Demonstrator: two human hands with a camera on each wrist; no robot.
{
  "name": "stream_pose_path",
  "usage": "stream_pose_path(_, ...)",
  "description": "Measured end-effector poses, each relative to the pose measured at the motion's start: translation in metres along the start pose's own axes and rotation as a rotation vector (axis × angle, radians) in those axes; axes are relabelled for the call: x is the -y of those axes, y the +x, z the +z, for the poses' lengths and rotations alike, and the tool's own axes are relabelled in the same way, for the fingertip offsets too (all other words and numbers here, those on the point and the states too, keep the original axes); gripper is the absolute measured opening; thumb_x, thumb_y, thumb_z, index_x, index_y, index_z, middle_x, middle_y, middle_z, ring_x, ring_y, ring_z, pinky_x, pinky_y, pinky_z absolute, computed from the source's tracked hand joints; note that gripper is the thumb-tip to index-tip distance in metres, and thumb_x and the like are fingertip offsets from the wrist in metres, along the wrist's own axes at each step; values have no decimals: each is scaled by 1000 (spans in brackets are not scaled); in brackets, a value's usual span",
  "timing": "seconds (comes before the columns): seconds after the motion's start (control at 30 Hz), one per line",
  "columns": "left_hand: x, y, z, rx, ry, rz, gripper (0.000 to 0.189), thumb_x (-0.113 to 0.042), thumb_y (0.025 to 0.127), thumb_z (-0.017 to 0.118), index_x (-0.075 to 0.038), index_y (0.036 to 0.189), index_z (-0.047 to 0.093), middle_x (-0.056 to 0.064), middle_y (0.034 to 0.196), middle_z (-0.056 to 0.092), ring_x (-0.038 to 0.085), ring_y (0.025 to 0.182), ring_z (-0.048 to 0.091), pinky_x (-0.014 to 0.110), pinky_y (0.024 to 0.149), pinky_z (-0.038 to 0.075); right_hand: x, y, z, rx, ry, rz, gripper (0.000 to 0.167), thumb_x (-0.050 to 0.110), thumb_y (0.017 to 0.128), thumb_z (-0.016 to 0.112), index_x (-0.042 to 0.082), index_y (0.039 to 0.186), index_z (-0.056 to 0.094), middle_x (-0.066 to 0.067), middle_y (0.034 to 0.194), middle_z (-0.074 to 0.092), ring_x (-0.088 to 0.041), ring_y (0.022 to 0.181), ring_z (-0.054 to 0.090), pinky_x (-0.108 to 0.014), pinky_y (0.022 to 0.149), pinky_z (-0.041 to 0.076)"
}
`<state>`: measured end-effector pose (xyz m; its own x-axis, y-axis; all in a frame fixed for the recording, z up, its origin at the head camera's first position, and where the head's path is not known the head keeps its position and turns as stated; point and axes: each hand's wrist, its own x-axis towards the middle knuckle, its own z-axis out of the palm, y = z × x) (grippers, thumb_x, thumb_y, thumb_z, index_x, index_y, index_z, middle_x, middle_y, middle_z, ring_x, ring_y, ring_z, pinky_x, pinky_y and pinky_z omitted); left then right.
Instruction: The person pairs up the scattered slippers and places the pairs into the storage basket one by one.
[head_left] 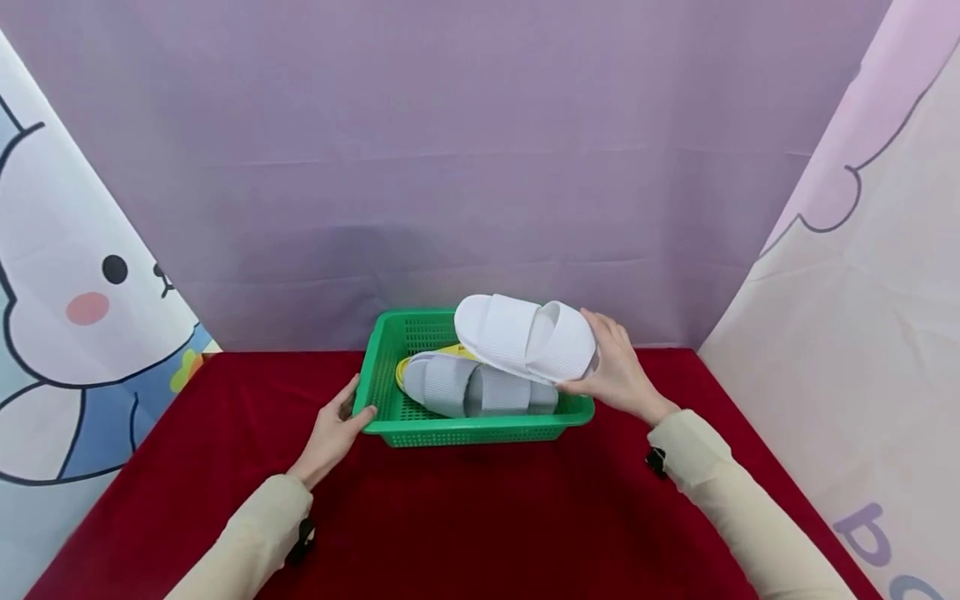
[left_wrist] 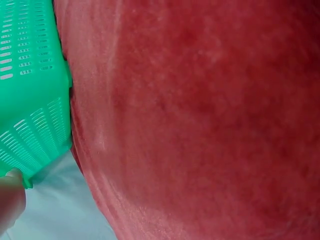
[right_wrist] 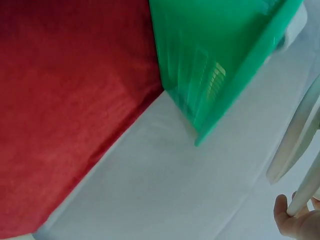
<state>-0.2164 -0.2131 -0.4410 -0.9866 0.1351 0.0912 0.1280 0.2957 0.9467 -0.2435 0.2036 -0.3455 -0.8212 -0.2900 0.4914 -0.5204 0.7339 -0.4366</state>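
Observation:
A green plastic basket [head_left: 472,429] with slotted sides lies on the red cloth. My left hand [head_left: 333,429] grips its left end, with the thumb over the rim. In it, a light grey slipper [head_left: 450,385] with ribbed straps lies over something yellow [head_left: 403,367], mostly hidden. My right hand [head_left: 611,367] holds a white slipper [head_left: 513,333] by its right end, thumb below and fingers behind. The slipper is tilted above the basket's back right part and overlaps the grey one in the head view. White footwear edges [right_wrist: 295,135] show beside the fingers in the right wrist view.
Red cloth [head_left: 465,525] covers the table. Behind it hangs a plain purple curtain [head_left: 450,167], close to the basket's back rim. Cartoon-printed sheets [head_left: 82,250] stand along the left and right sides.

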Motion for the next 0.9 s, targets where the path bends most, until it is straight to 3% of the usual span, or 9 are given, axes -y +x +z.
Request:
stream_pose_path(0.27,-2,-1,1,-10,13,-17,70,-29,93,52,-20,148,9,16,146,32,29,125,43,20,89,44,-21,40,14,67,-13,55,105,35,60,84,7,142,25,-16,140,33,-35,125,29,-57,95,36)
stream_pose_path(0.5,-1,-2,3,-24,9,-12,69,-26,93,52,-19,148,10,15,147,30,30,127,40,20,90,43,-32,61,33,117,-5,98,109,39,57,85,9,143,25,-15,142,31,-34,127,27,-56,95,36)
stream_pose_path(0.9,0,1,4,-28,-21,-18,67,-24,94,51,-22,148,12,11,149,26,29,130,38,36,97,42,-20,81,48,236,-44,6,109,39,58,84,8,144,25,-17,144,28,-37,131,24,-56,102,29)
